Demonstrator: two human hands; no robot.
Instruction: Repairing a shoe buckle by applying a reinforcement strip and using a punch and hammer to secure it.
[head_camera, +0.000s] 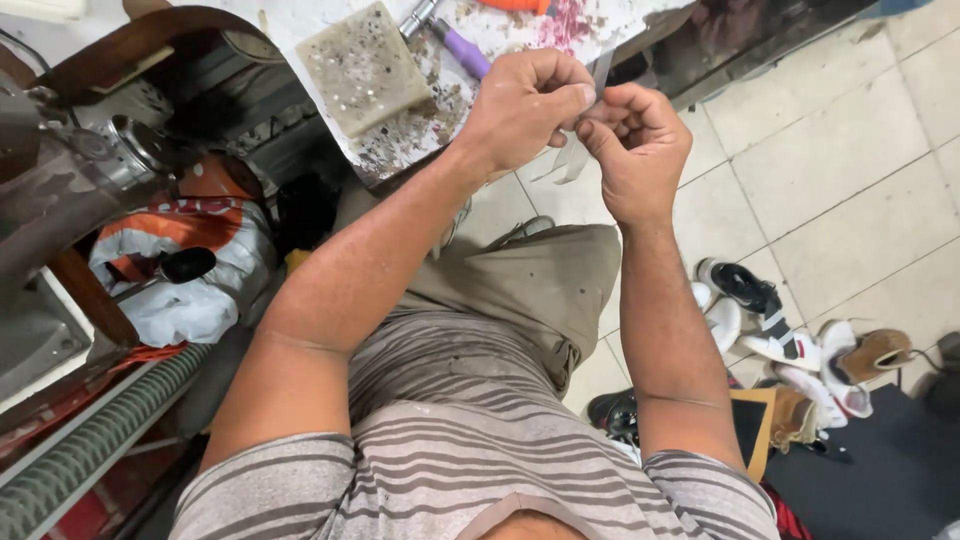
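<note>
Head view, looking down. Left hand (525, 105) and right hand (638, 148) meet at about 12 o'clock, fingers curled narrow, both pinching one thin translucent strip (572, 160) that hangs between them above the lap. The pitted work block (365, 68) lies at 11 o'clock on the stained bench (520, 30); shoes (790, 340) crowd the tiled floor at 4 o'clock. Judged best practice: keep the pinch points close and the strip taut, untwisted.

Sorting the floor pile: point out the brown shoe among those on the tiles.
The brown shoe lies at the far right of the pile, beside the white sneakers; it alone is tan, while the rest are white or black.
</note>
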